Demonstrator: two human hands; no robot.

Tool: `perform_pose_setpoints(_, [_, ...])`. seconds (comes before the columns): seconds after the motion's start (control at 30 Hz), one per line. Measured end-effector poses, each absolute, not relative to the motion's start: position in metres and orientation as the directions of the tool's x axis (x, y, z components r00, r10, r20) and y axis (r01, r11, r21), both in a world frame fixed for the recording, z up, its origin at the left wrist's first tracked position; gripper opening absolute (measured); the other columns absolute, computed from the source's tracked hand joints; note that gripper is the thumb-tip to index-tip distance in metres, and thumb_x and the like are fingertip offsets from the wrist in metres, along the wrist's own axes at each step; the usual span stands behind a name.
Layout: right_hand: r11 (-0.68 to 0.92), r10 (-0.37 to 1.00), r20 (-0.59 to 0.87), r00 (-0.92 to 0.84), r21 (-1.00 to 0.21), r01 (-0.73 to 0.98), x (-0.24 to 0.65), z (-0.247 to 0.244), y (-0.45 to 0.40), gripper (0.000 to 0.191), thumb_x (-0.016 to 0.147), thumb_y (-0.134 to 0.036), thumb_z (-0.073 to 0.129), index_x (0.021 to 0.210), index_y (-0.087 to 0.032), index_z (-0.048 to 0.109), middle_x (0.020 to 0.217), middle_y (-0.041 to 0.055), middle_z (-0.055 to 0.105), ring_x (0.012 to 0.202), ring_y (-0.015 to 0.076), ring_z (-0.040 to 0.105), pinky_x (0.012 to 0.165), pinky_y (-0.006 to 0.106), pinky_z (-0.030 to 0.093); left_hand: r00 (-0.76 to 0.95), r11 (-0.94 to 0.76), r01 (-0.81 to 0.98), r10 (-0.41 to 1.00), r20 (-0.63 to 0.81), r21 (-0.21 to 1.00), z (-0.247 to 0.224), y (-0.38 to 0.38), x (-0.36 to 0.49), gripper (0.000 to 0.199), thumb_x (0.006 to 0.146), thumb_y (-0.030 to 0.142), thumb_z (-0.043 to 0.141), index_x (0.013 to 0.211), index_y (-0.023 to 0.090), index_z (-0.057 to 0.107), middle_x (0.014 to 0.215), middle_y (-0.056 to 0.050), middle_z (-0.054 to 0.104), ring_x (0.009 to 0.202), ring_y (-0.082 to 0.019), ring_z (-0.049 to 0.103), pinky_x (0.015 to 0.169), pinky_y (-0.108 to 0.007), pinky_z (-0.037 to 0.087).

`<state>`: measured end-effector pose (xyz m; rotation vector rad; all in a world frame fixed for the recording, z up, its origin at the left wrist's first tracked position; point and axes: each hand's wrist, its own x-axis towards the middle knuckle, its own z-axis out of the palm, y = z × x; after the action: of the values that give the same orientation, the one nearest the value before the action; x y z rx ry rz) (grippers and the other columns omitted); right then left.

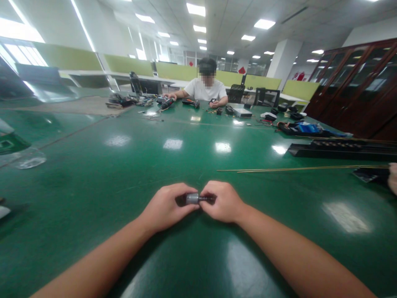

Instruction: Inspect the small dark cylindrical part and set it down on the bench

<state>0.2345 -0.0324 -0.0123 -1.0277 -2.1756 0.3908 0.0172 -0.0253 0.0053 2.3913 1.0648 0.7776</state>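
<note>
My left hand (pixel 169 207) is closed round a silver metal cylinder (pixel 192 198), which looks like a small motor, with thumb and fingers on either side of it. From its right end a thin dark shaft (pixel 204 198) runs towards my right hand (pixel 222 203). That hand is closed too, its thumb and forefinger pinching around the shaft. Both hands are close together above the green tabletop (pixel 198 161), near its front edge. Fingers hide part of the shaft and the cylinder's left end.
Two thin brass-coloured rods (pixel 279 169) lie at right, before black channel pieces (pixel 341 149). Another person's hand (pixel 393 178) shows at the right edge. Opposite sits a person in a white shirt (pixel 206 89), among tools and a power drill (pixel 167 103). A plastic bottle (pixel 12 142) is at left.
</note>
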Motion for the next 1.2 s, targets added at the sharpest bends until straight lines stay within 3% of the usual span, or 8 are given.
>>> perform_pose_setpoints(1.2, [0.645, 0.764, 0.465, -0.448, -0.542, 0.538, 0.2366, -0.0118, -0.0301, 0.006, 0.078, -0.023, 0.07, 0.08, -0.018, 0.067, 0.076, 0.0005, 0.064, 0.069, 0.0144, 0.057, 0.064, 0.025, 0.041, 0.539, -0.629, 0.56, 0.771, 0.339, 0.539, 0.0086, -0.0226, 0.0119, 0.023, 0.082, 0.039, 0.072, 0.102, 0.027, 0.071, 0.096, 0.001, 0.073, 0.086, -0.015, 0.067, 0.079, -0.025, 0.05])
